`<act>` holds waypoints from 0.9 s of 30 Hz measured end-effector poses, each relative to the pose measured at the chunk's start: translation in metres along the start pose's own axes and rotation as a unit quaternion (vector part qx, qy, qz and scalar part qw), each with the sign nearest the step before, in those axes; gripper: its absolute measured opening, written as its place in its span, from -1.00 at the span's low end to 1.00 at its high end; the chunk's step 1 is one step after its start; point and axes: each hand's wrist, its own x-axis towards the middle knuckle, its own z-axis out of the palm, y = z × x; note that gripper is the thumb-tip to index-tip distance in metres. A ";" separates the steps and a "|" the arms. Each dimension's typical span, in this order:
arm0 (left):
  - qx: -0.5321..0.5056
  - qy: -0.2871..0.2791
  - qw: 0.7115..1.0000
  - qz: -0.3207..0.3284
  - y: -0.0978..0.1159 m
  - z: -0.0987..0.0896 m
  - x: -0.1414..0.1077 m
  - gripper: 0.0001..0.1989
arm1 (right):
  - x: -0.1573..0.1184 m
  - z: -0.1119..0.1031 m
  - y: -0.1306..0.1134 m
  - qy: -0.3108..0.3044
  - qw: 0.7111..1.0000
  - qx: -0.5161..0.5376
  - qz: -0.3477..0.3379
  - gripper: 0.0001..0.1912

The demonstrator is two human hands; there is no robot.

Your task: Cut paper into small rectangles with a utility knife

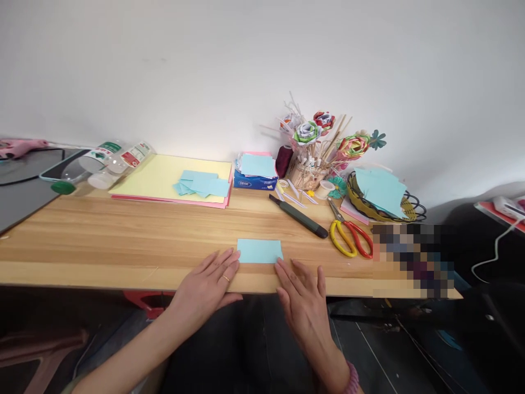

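A small light-blue rectangle of paper point(259, 251) lies flat on the wooden table, close to its front edge. At its left end rest the stretched fingertips of my left hand point(211, 280), which wears a ring. My right hand point(305, 298) touches the lower right corner with its fingertips, the other fingers spread on the wood. Neither hand grasps anything. Beyond the paper lie a dark green utility knife point(301, 218) and scissors point(348, 232) with one yellow and one red handle.
Blue slips point(200, 183) lie on yellow sheets point(151, 178) at the left, beside two plastic bottles point(102, 161). A blue tissue box point(255, 181), paper flowers point(307, 132) and a basket point(410, 210) of blue paper line the back. A laptop point(24, 191) sits far left.
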 end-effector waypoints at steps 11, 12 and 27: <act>0.013 0.017 0.999 -0.031 0.003 0.000 -0.004 -0.54 | -0.003 0.005 0.002 0.077 0.996 -0.040 -0.004 -0.69; 0.014 0.021 0.999 -0.031 0.003 -0.001 -0.004 -0.54 | -0.003 0.006 0.002 0.078 0.996 -0.041 -0.004 -0.68; -0.172 0.009 0.985 0.020 -0.039 -0.021 0.022 -0.75 | 0.008 -0.004 0.039 0.059 0.998 -0.030 -0.005 -0.54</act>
